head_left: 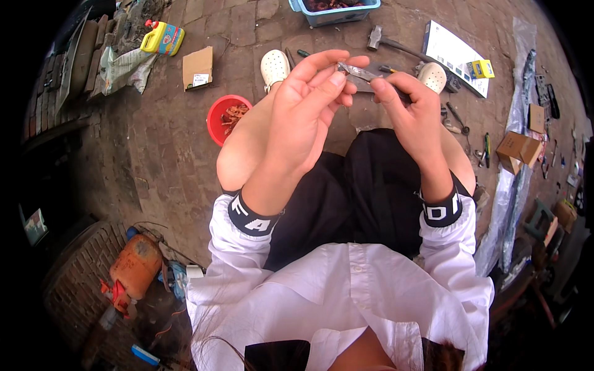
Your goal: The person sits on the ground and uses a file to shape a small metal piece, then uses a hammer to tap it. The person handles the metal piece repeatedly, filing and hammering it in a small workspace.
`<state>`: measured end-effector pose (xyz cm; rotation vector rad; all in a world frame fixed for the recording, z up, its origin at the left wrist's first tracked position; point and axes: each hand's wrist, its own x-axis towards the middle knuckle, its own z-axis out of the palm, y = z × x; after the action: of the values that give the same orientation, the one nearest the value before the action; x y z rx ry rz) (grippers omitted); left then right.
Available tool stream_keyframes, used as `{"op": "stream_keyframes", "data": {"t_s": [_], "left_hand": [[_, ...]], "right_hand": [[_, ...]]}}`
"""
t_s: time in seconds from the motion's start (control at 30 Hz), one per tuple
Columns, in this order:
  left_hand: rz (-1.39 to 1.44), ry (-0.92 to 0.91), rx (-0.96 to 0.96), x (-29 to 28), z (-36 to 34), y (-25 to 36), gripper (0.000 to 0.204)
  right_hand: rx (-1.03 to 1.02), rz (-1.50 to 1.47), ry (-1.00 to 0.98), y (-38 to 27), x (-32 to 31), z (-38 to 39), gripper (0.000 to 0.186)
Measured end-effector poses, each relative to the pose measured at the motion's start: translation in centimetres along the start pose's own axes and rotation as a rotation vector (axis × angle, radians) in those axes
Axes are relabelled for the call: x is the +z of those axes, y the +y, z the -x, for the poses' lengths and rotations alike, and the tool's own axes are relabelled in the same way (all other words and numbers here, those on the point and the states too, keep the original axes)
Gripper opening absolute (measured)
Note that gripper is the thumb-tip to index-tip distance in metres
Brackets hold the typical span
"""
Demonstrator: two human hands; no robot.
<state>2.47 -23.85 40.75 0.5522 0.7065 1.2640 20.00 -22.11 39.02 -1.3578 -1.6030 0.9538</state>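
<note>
In front of my knees, both hands are raised around a narrow, shiny silvery piece (pixel 360 73). Whether it is a blade or a wrapped strip I cannot make out. My left hand (pixel 307 102) pinches its left end between thumb and fingertips, where something small and reddish shows. At the other end, the thumb and bent fingers of my right hand (pixel 411 108) close on it. Below and left of my hands, a red bowl (pixel 214 119) stands on the floor with reddish-brown scraps (pixel 234 115) inside.
A blue basin (pixel 337 17) of dark scraps stands ahead. Near my right shoe lie a hammer (pixel 375 38) and a white box (pixel 442 46). A cardboard piece (pixel 198 67) and yellow jug (pixel 162 38) are at left; an opened carton (pixel 518 150) and plastic sheeting (pixel 495 229) at right.
</note>
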Motion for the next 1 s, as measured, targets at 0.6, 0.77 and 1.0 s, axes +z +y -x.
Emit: {"op": "stream_keyframes", "data": {"t_s": [0.6,0.77,1.0], "left_hand": [[-0.025,0.129,-0.033,0.1,0.3,0.1,0.029],[-0.022,0.172,-0.011,-0.1,0.2,-0.1,0.026],[0.082,0.149,-0.027,-1.1,0.1,-0.3,0.023]], "right_hand": [[-0.02,0.124,0.093,-1.2,-0.8,-0.6,0.035],[-0.126,0.208,0.007,-0.4,-0.2,-0.4,0.037],[-0.022,0.185,-0.052,-0.8,-0.2,-0.3,0.04]]}}
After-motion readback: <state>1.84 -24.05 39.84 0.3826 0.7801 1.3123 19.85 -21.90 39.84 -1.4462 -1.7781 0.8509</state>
